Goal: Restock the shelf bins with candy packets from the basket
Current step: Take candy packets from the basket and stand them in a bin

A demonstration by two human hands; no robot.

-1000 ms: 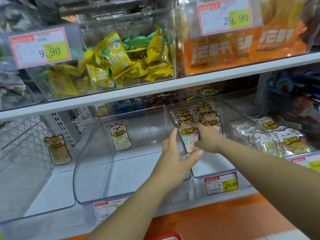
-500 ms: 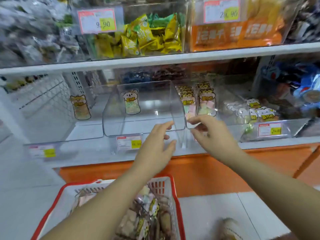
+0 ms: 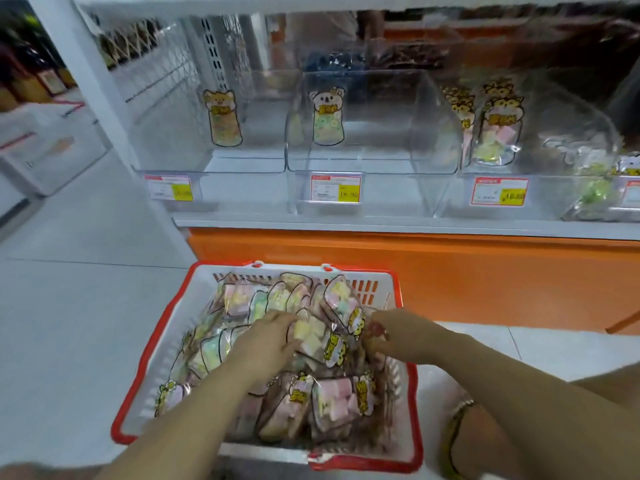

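Observation:
A white basket with a red rim stands on the floor below the shelf, full of clear candy packets with tiger headers. My left hand reaches into it, and its fingers curl on the edge of a yellow-and-pink packet. On that packet's other side, my right hand curls its fingers down among the packets beside a tiger header. On the shelf, the clear middle bin holds one koala packet. The right bin holds several tiger packets.
The left bin holds one bear packet. Price tags hang on the bin fronts. An orange base panel runs under the shelf, just behind the basket. A white shelf post stands at the left beside light floor tiles.
Both hands have dropped from the middle bin's front down into the basket and closed on packets. The view has tilted down, so the upper shelf is out of sight.

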